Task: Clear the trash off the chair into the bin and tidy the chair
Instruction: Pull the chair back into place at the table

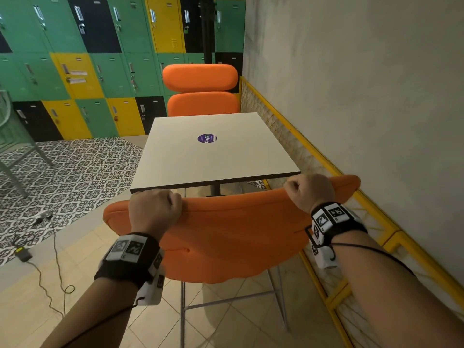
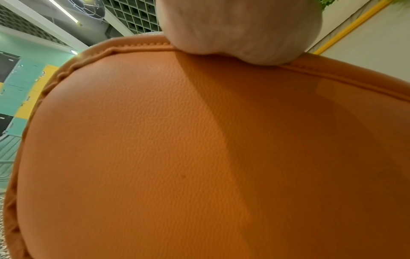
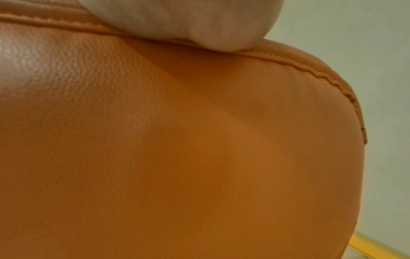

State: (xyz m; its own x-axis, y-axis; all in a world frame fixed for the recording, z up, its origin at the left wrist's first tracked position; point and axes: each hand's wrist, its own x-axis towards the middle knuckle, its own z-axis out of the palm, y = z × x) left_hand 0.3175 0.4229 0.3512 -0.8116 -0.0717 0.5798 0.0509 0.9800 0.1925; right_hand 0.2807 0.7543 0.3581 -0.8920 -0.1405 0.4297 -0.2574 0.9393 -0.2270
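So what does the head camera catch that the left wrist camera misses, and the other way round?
Only the head view shows the white table, the second orange chair, the floor cables and the right hand. Only the left wrist view shows the ceiling light and the leather grain up close. Both show the left hand gripping the orange chair back.

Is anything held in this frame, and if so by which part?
Yes: the near orange chair. Left hand and right hand both grip the top edge of its backrest, one toward each end.
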